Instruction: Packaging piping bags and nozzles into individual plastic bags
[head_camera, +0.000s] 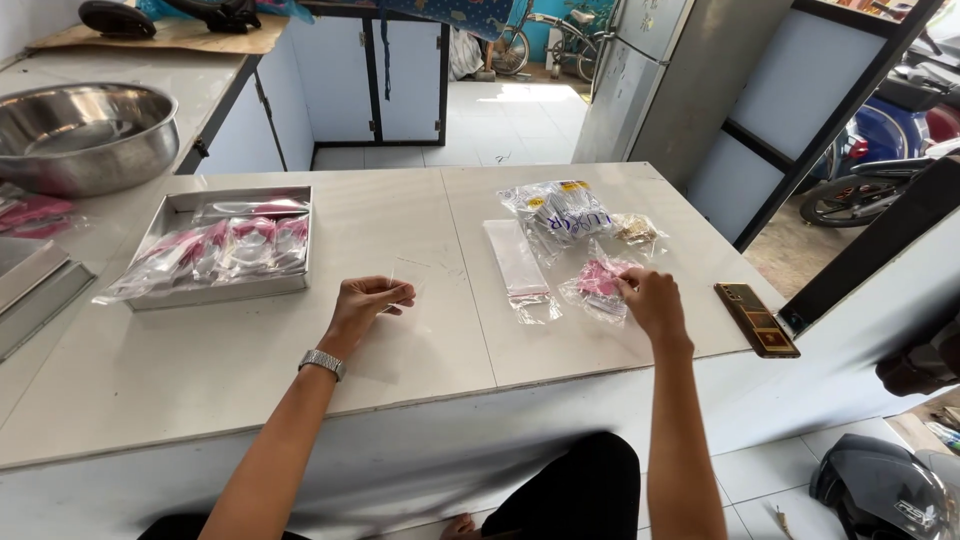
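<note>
The person sits at the near edge of a pale surface (250, 370), both arms stretched out over it. The left hand (368, 303), a metal watch (322, 363) on its wrist, has its grip pinched together on a small clear plastic bag (412, 274), which stands up off the surface just beyond the fingers. The right hand (650, 300) is further right, fingertips closed down into a clear bag of pink pieces (598, 283) that lies flat; whether they already hold a piece I cannot tell, as the hand hides it.

It looks like the filling step: one empty bag held ready, the other hand picking stock. I'd judge the next move needs the pinched bag's mouth opened and the two hands brought together, since they sit well apart.

Between the hands lies a flat stack of empty clear bags (518, 262). Beyond the pink pieces are a larger packet of bags (560, 210) and a small beige bundle (636, 229). Far left, a metal tray (180, 206) holds filled pink packets (235, 248), with a steel bowl (85, 135) behind it. A phone (756, 319) lies at the right edge.
</note>
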